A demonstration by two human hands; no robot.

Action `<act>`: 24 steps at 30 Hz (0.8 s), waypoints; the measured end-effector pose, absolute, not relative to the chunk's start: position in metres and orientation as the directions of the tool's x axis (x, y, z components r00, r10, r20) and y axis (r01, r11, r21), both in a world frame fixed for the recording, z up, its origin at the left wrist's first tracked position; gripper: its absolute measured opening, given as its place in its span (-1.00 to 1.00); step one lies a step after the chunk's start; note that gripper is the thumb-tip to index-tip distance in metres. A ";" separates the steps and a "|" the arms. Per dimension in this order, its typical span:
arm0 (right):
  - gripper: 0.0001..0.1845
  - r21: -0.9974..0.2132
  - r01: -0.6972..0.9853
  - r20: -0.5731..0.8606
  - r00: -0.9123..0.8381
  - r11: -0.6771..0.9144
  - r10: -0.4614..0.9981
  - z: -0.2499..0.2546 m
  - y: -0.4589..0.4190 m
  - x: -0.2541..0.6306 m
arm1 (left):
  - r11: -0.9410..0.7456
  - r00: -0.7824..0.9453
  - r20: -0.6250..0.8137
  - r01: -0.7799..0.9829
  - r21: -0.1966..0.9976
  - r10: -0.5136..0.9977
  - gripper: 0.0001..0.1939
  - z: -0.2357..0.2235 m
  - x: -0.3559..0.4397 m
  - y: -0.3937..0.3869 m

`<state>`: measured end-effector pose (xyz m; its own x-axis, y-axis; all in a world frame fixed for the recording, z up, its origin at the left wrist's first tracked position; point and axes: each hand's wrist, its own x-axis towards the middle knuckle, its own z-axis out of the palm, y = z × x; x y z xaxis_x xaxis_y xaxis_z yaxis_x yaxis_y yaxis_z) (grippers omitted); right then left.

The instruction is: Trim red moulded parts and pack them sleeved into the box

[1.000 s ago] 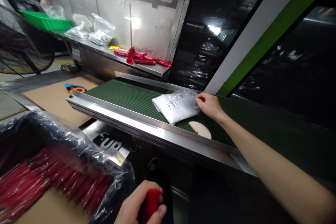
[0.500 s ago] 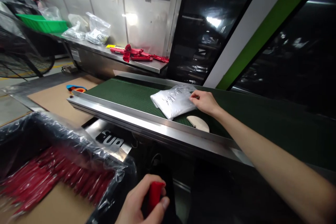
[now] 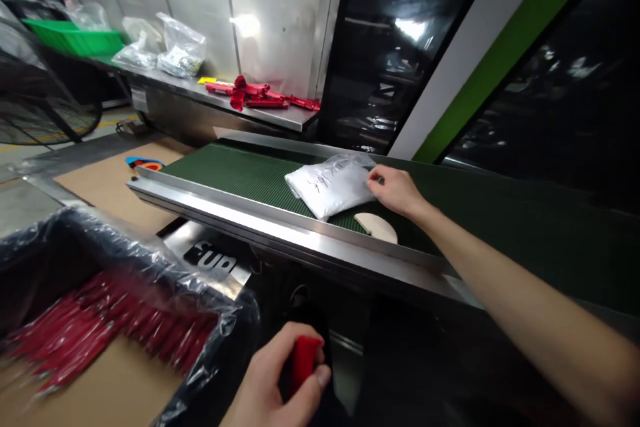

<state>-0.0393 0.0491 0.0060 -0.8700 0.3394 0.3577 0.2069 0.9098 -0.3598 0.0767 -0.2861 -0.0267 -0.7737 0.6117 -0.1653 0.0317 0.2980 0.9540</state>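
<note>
My left hand (image 3: 285,373) is wrapped round a red plastic part (image 3: 305,361), low in front of me. Most of that part is hidden in the palm, so its kind does not show. Over the green conveyor belt (image 3: 235,170), my right hand (image 3: 397,192) has thumb and fingers pinched at the right edge of a clear plastic bag (image 3: 333,188) with white stuff inside and black handwriting on it. A flat, pale, curved piece (image 3: 377,228) lies on the belt just below the bag.
A metal rail (image 3: 280,230) edges the belt. At lower left, a plastic-lined box (image 3: 220,320) holds many bagged red parts (image 3: 100,327). Red parts (image 3: 260,95) and clear bags (image 3: 180,57) sit on a metal shelf, near a green bin (image 3: 75,40). Orange-and-blue tool handles (image 3: 145,163) lie on cardboard.
The bag has shifted and turned slightly, its far edge pulled nearer my right hand. My left hand still holds the red part, a little further right. The view has moved slightly.
</note>
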 end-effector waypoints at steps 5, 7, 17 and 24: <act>-0.72 -0.419 0.216 0.433 -0.806 0.882 0.404 0.005 0.051 -0.038 | 0.292 -0.780 -0.182 0.001 0.956 0.598 -0.78 -0.026 0.077 -0.288; -0.74 -0.462 0.201 0.458 -0.781 0.864 0.426 0.008 0.052 -0.036 | 0.296 -0.782 -0.193 -0.012 0.955 0.593 -0.78 -0.026 0.077 -0.288; -0.92 -0.798 -0.056 0.524 -0.555 0.600 0.645 0.032 0.036 -0.004 | 0.145 -0.856 -0.237 -0.192 0.971 0.459 -0.76 -0.028 0.083 -0.284; -0.89 -0.904 -0.200 0.418 -0.602 0.379 0.680 0.041 -0.002 0.048 | 0.089 -0.880 -0.233 -0.215 0.972 0.414 -0.73 -0.026 0.087 -0.279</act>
